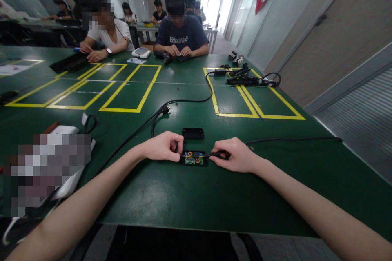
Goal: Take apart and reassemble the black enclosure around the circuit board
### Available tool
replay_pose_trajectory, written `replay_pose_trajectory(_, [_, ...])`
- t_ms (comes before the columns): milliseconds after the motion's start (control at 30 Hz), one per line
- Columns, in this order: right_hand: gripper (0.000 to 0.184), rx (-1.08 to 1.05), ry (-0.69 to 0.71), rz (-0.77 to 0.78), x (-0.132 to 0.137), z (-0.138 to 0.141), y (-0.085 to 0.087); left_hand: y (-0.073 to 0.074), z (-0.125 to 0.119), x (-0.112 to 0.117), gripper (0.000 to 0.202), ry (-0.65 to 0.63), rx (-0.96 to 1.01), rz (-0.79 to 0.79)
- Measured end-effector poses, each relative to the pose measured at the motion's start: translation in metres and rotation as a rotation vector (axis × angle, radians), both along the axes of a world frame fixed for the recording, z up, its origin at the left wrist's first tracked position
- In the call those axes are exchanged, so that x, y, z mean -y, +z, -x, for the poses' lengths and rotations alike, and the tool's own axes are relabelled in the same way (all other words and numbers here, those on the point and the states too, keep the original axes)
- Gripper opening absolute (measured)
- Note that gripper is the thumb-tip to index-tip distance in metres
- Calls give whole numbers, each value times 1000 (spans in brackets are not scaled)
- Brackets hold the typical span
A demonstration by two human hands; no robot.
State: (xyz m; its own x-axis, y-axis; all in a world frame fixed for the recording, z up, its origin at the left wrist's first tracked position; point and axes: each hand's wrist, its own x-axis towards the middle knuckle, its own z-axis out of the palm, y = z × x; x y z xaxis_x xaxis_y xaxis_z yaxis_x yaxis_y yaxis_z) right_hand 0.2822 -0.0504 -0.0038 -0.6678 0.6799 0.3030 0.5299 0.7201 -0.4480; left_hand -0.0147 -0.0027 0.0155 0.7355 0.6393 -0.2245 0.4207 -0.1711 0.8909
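A small black plastic case [195, 164] lies on the table with its inside facing up. The circuit board [194, 158] in it shows orange-ringed coils and several wires. At the left end of this case, my left hand [163, 147] is closed in a pinch on a black cable [152, 128] that runs in behind it; the fingers hide the gripped part. My right hand [234, 155] is closed around another black cable [218, 153] where it enters the case's right end. Just beyond the case lies a separate black cover [192, 133], hollow side up.
A cable with a plug [165, 109] crosses the green table [147, 200] toward bundled black cables [245, 76]. Yellow tape [122, 110] marks rectangles. Blurred white items [70, 163] stand at left. Across the table, two people work near a power drill [167, 58].
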Motion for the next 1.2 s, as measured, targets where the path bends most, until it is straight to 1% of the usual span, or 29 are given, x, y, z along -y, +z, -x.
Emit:
replay_pose_trajectory(100, [18, -2, -20, -16, -2, 0, -2, 1, -1, 0, 15, 14, 0, -15])
replay_pose_trajectory(167, [13, -2, -29, -26, -3, -1, -4, 1, -2, 0, 16, 23, 5, -28])
replay_pose_trajectory(200, [13, -3, -35, -31, -4, -1, -4, 0, -2, 0, 16, 29, 10, -38])
replay_pose_trajectory(300, [25, -14, -44, -53, -5, -2, -5, -4, -2, -1, 16, 57, 31, -72])
replay_pose_trajectory(467, [26, -7, 13, -145, -7, -2, -3, -6, -2, -2, 15, 74, 44, -135])
replay_pose_trajectory(700, [31, -15, 34, -165, -8, -1, -8, -12, -3, 2, 13, 82, 51, -309])
replay_pose_trajectory(833, [33, -4, 49, -167, -8, -2, -7, -12, -5, 4, 11, 70, 57, -424])
replay_pose_trajectory(1000, [31, 29, 65, -166, -8, -2, -4, -10, -6, 3, 9, 14, 65, -553])
replay_pose_trajectory(1200, [25, 59, 81, -208, -9, 0, -2, -12, -8, 5, 9, 21, 79, -634])
